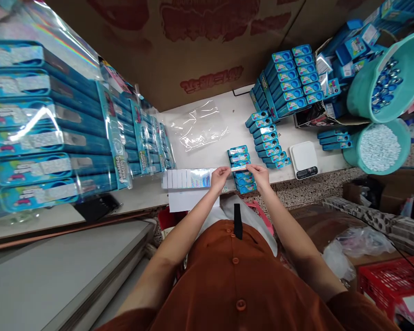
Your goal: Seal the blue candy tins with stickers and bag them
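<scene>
I am pinching a small strip [239, 168] by its two ends, the fingers of my left hand [221, 178] and my right hand [258, 176] closing on it. I am holding it over a row of blue boxes [245, 180]; whether it is touching them, I cannot tell. The row is standing on the white worktop [202, 158], a shiny sheet [188, 178] lying just beside my left hand.
</scene>
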Action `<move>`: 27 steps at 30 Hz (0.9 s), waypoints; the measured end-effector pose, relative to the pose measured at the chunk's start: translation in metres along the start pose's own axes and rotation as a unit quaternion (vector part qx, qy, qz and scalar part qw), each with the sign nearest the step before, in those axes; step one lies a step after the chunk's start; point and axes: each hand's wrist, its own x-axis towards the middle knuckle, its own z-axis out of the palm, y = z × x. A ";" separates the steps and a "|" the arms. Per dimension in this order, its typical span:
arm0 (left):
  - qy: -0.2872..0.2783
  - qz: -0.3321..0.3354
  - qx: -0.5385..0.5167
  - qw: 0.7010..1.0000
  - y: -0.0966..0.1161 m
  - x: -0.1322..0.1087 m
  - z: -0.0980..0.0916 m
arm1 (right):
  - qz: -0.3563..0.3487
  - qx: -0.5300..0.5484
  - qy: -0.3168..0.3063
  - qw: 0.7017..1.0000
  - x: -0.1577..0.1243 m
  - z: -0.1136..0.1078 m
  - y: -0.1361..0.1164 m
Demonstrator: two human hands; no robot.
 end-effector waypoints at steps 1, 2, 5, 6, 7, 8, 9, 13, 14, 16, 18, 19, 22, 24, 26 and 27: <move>0.001 0.004 -0.002 1.000 -0.002 0.000 0.000 | 0.002 0.000 -0.008 1.000 0.002 -0.001 -0.001; 0.005 0.007 -0.002 1.000 -0.004 0.001 0.000 | 0.008 -0.002 -0.014 1.000 0.003 -0.002 -0.002; 0.014 0.008 -0.001 1.000 -0.007 0.002 -0.001 | 0.021 -0.022 -0.031 0.999 0.007 -0.006 -0.007; 0.014 0.007 0.000 1.000 -0.008 0.003 -0.001 | 0.021 -0.027 -0.038 0.999 0.008 -0.007 -0.008; 0.013 0.006 0.001 1.000 -0.008 0.003 -0.002 | 0.020 -0.027 -0.046 0.998 0.009 -0.008 -0.009; 0.011 0.004 0.001 1.000 -0.008 0.003 -0.002 | 0.019 -0.024 -0.055 0.998 0.010 -0.009 -0.010; 0.009 0.002 0.002 1.000 -0.008 0.003 -0.002 | 0.019 -0.020 -0.063 0.998 0.011 -0.010 -0.011; 0.009 -0.003 0.008 1.000 -0.005 0.000 -0.002 | 0.024 -0.013 -0.063 0.998 0.013 -0.010 -0.009; 0.010 -0.005 0.009 1.000 -0.005 0.000 -0.002 | 0.025 -0.018 -0.059 0.998 0.013 -0.010 -0.009; 0.011 -0.010 0.007 1.000 -0.004 -0.002 -0.002 | 0.027 -0.031 -0.055 0.998 0.014 -0.010 -0.009; 0.008 -0.014 0.000 1.000 -0.003 -0.003 -0.002 | 0.023 -0.041 -0.059 0.997 0.013 -0.010 -0.009; 0.003 -0.012 -0.004 1.000 -0.003 -0.003 -0.002 | 0.019 -0.045 -0.062 0.997 0.012 -0.010 -0.010; -0.008 0.015 -0.003 1.000 -0.003 -0.005 -0.002 | 0.009 -0.053 -0.069 0.996 0.006 -0.012 -0.012; -0.005 0.055 0.017 0.998 0.000 -0.007 -0.004 | 0.006 -0.061 -0.070 0.996 0.001 -0.015 -0.012; 0.000 0.101 0.054 0.993 0.004 -0.010 -0.008 | -0.009 -0.080 -0.059 0.995 -0.004 -0.019 -0.012; -0.004 0.124 0.079 0.989 0.008 -0.012 -0.010 | -0.023 -0.094 -0.052 0.994 -0.007 -0.020 -0.012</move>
